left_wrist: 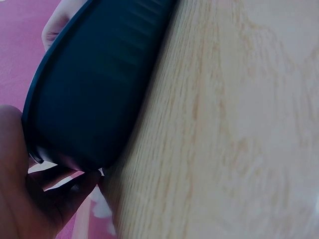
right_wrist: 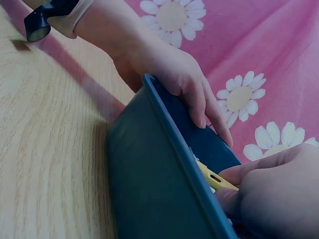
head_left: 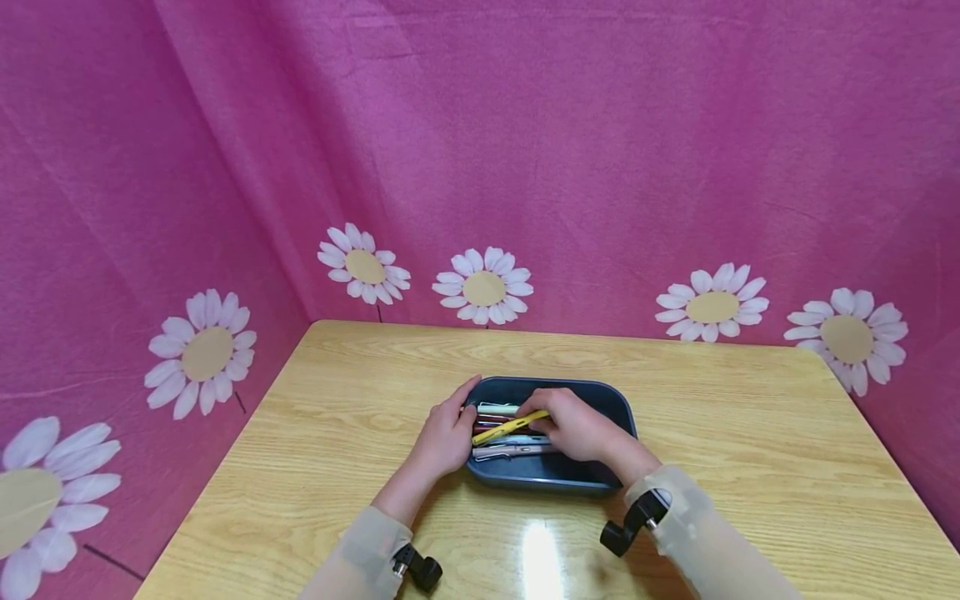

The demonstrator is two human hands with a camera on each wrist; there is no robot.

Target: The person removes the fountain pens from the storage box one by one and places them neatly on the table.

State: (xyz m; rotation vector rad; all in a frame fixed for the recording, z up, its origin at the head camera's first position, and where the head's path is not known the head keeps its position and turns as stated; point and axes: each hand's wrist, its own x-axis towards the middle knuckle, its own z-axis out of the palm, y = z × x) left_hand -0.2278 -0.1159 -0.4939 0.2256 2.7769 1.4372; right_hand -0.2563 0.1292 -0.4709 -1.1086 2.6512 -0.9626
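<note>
A dark blue oblong bin (head_left: 525,483) stands on the table, with my left hand (head_left: 442,433) gripping its left end, thumb over the rim. In the left wrist view that hand's fingers (left_wrist: 70,194) lie against the outside of the end wall. My right hand (head_left: 577,423) reaches into the bin and pinches a yellow pen (head_left: 510,427) near its right end. The pen slants above the others. Beneath it several pens lie side by side: a mint one (head_left: 497,409), dark red ones (head_left: 489,427), a light blue one (head_left: 528,439) and a pinkish-grey one (head_left: 516,451).
The wooden table (head_left: 330,400) extends around the bin on every side. Pink cloth (head_left: 525,150) printed with white daisies hangs behind it and at the left. Each sleeved wrist carries a black bracket, the right one (head_left: 633,521) close to the bin's front corner.
</note>
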